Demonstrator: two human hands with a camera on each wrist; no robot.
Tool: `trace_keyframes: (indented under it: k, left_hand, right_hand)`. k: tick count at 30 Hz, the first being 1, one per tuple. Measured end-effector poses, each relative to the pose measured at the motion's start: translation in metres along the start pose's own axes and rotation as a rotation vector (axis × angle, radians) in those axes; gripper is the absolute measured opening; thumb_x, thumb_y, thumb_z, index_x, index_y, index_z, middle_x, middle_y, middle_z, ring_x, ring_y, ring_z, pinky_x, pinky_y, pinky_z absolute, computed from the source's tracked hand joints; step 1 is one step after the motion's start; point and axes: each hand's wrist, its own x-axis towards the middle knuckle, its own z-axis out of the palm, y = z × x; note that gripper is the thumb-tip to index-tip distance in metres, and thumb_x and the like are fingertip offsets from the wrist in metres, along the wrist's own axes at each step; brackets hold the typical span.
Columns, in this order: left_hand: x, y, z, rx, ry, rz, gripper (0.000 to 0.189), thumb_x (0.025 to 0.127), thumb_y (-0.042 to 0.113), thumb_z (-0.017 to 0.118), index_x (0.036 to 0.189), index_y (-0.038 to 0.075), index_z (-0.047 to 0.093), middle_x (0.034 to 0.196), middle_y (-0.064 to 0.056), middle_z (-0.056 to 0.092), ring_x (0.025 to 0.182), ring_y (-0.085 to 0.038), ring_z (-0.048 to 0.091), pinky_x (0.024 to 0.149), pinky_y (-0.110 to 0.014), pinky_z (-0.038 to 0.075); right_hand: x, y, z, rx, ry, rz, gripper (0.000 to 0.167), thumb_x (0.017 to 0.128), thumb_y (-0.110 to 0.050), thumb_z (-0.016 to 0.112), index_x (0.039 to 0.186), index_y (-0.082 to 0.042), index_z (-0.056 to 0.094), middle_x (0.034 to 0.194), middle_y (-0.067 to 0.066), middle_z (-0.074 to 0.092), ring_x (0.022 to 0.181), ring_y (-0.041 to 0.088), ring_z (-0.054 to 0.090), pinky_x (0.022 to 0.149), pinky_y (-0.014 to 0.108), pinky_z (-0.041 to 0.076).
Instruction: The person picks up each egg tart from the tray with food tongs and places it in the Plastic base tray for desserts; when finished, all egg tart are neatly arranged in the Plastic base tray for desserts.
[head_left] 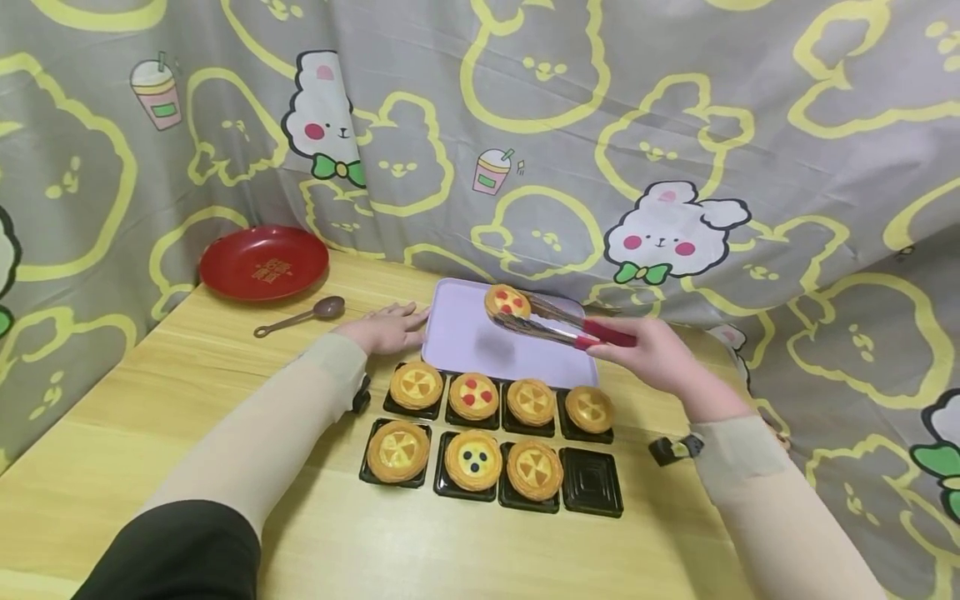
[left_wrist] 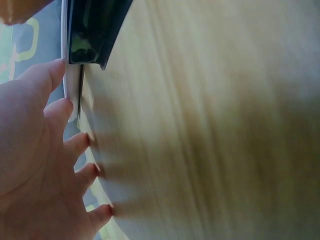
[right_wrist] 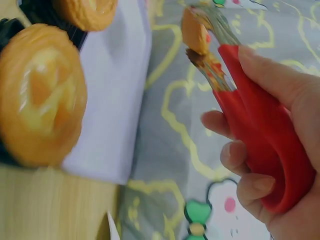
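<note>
My right hand [head_left: 656, 354] grips the red handles of a pair of tongs [right_wrist: 265, 125]. Between the metal tips of the tongs is an egg tart [head_left: 502, 300] with red pieces on top, held above a lilac tray [head_left: 457, 333]. The tart's shadow falls on the tray's surface. Fingers spread, my left hand [head_left: 390, 329] rests on the table at the tray's left edge. In the left wrist view its thumb and forefinger [left_wrist: 59, 107] meet the side of the tray.
Two rows of small black trays stand before the lilac tray, holding several tarts, one with blue dots [head_left: 474, 461]; the front-right black tray [head_left: 592, 482] holds none. A red plate [head_left: 262, 262] and brown spoon [head_left: 328, 307] lie at left. A patterned curtain [head_left: 525, 225] hangs behind.
</note>
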Motion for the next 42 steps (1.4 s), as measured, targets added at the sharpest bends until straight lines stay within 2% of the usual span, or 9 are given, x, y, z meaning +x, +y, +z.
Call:
trace_keyframes:
  k: [10, 15, 20, 23, 26, 29, 36, 39, 42]
  left_hand:
    - [0.002, 0.002, -0.006, 0.001, 0.011, 0.010, 0.067, 0.105, 0.048, 0.037, 0.160, 0.017, 0.013, 0.163, -0.018, 0.007, 0.146, -0.046, 0.004, 0.113, -0.066, 0.005]
    - [0.003, 0.001, -0.006, 0.019, 0.007, 0.005, 0.067, 0.105, 0.048, 0.036, 0.160, 0.017, 0.012, 0.163, -0.019, 0.008, 0.146, -0.047, 0.005, 0.114, -0.065, 0.006]
    - [0.003, 0.000, -0.005, 0.029, 0.004, 0.000, 0.067, 0.105, 0.049, 0.035, 0.160, 0.018, 0.011, 0.163, -0.019, 0.008, 0.145, -0.047, 0.006, 0.114, -0.065, 0.007]
    - [0.003, 0.000, -0.004, 0.034, 0.007, -0.002, 0.068, 0.105, 0.050, 0.035, 0.160, 0.018, 0.012, 0.163, -0.018, 0.008, 0.145, -0.047, 0.006, 0.114, -0.066, 0.007]
    - [0.003, -0.001, -0.003, 0.033, 0.011, -0.004, 0.068, 0.105, 0.050, 0.035, 0.160, 0.018, 0.013, 0.163, -0.019, 0.009, 0.145, -0.048, 0.007, 0.113, -0.067, 0.008]
    - [0.002, -0.001, -0.003, 0.027, 0.012, -0.005, 0.067, 0.105, 0.049, 0.036, 0.160, 0.017, 0.014, 0.162, -0.019, 0.009, 0.145, -0.048, 0.007, 0.112, -0.069, 0.008]
    - [0.002, 0.000, -0.002, 0.013, -0.003, -0.002, 0.067, 0.105, 0.049, 0.035, 0.160, 0.017, 0.013, 0.163, -0.018, 0.009, 0.145, -0.048, 0.006, 0.113, -0.067, 0.007]
    - [0.002, 0.000, -0.001, 0.011, -0.011, -0.004, 0.066, 0.106, 0.049, 0.035, 0.160, 0.018, 0.012, 0.163, -0.018, 0.008, 0.146, -0.047, 0.005, 0.114, -0.066, 0.007]
    - [0.003, 0.001, -0.001, 0.005, -0.008, -0.002, 0.066, 0.105, 0.049, 0.035, 0.160, 0.018, 0.012, 0.163, -0.017, 0.008, 0.146, -0.047, 0.005, 0.114, -0.066, 0.007]
  right_hand:
    - [-0.104, 0.007, -0.033, 0.023, 0.014, 0.044, 0.046, 0.088, -0.030, 0.077, 0.130, -0.014, 0.068, 0.111, 0.009, 0.072, 0.076, 0.009, 0.064, 0.060, 0.022, 0.052]
    - [-0.155, 0.009, -0.043, 0.022, -0.024, 0.135, 0.045, 0.088, -0.024, 0.077, 0.129, -0.010, 0.067, 0.113, 0.011, 0.071, 0.075, 0.004, 0.061, 0.057, 0.023, 0.051]
    - [-0.191, 0.012, -0.042, 0.034, -0.120, 0.268, 0.051, 0.088, -0.033, 0.076, 0.131, -0.008, 0.065, 0.118, 0.012, 0.069, 0.080, 0.002, 0.062, 0.059, 0.023, 0.052]
    - [-0.204, 0.014, -0.038, 0.055, -0.188, 0.375, 0.058, 0.086, -0.041, 0.075, 0.133, -0.009, 0.064, 0.122, 0.014, 0.067, 0.085, 0.002, 0.062, 0.062, 0.023, 0.052]
    - [-0.212, 0.015, -0.031, 0.056, -0.214, 0.421, 0.061, 0.085, -0.045, 0.075, 0.134, -0.011, 0.063, 0.126, 0.014, 0.065, 0.096, 0.002, 0.060, 0.065, 0.022, 0.052]
    - [-0.215, 0.017, -0.024, 0.066, -0.220, 0.404, 0.060, 0.086, -0.045, 0.074, 0.134, -0.011, 0.064, 0.127, 0.016, 0.064, 0.098, 0.001, 0.060, 0.062, 0.022, 0.050]
    - [-0.221, 0.018, -0.009, -0.003, -0.218, 0.321, 0.061, 0.083, -0.049, 0.074, 0.130, -0.011, 0.066, 0.116, 0.008, 0.070, 0.079, -0.001, 0.055, 0.056, 0.021, 0.042]
    - [-0.222, 0.017, -0.006, -0.027, -0.182, 0.299, 0.060, 0.081, -0.049, 0.076, 0.129, -0.012, 0.068, 0.102, 0.002, 0.073, 0.068, -0.003, 0.049, 0.052, 0.020, 0.040]
    - [-0.224, 0.015, -0.007, -0.019, -0.162, 0.320, 0.061, 0.082, -0.045, 0.078, 0.130, -0.009, 0.066, 0.071, -0.008, 0.059, 0.055, -0.001, 0.036, 0.046, 0.019, 0.035]
